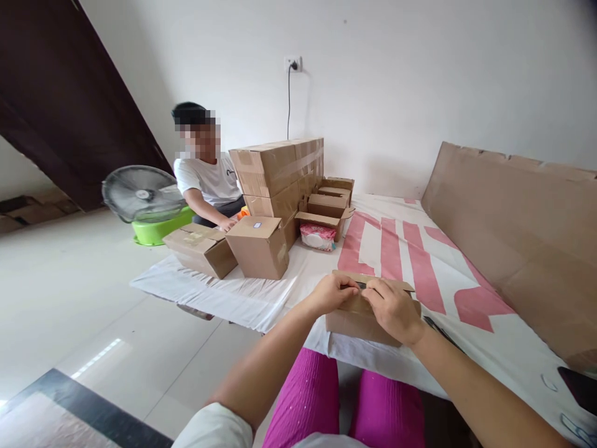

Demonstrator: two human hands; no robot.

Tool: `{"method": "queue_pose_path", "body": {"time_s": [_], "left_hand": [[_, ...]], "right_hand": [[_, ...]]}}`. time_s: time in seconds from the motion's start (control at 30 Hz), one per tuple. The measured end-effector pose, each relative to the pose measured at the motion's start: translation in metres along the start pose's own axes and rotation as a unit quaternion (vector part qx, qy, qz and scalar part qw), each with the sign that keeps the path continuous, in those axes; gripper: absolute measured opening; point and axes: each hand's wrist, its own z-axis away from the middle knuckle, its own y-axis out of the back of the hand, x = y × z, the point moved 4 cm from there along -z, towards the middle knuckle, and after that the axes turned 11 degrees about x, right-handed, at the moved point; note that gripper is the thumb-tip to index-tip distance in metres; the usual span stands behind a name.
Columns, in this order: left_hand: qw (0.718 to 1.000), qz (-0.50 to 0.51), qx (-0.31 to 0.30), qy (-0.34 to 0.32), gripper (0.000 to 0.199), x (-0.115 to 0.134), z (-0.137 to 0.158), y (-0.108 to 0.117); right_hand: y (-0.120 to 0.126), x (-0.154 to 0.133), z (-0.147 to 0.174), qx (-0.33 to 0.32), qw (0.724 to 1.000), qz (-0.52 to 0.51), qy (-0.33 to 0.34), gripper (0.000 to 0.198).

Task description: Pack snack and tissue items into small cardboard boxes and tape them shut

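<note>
A small cardboard box (361, 326) with its top flaps partly raised sits at the table edge before my lap. Over its top, my left hand (333, 292) is closed in a pinch near the opening. My right hand (389, 309) comes in from the other side, its thumb and fingers also pinched together. The fingertips of both hands almost meet above the front flap. Something small and dark shows between them, but what they pinch is too small to make out. The inside of the box is mostly hidden by my hands.
Stacked, taped cartons (275, 168) stand mid-table, with open boxes (329, 202) and a pink wipes pack (318, 236) beside them. A co-worker (209, 180) reaches toward a carton (198, 249). A cardboard sheet (513, 236) lines the right. A dark phone-like object (578, 387) lies near right.
</note>
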Motion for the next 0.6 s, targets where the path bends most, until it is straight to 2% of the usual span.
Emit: {"method": "queue_pose_path", "body": {"time_s": [0.2,0.4,0.6], "left_hand": [[0.999,-0.028,0.013,0.016,0.024,-0.002,0.0,-0.001],[0.999,-0.029,-0.014,0.0,0.024,0.0,0.0,-0.01],[0.999,-0.025,-0.03,-0.009,0.024,0.003,0.001,-0.015]], "right_hand": [[0.01,0.0,0.022,0.025,0.999,0.019,0.044,0.026],[0.032,0.009,0.056,-0.005,1.0,0.005,0.016,0.022],[0.046,0.014,0.069,-0.001,1.0,-0.015,-0.013,0.028]]}}
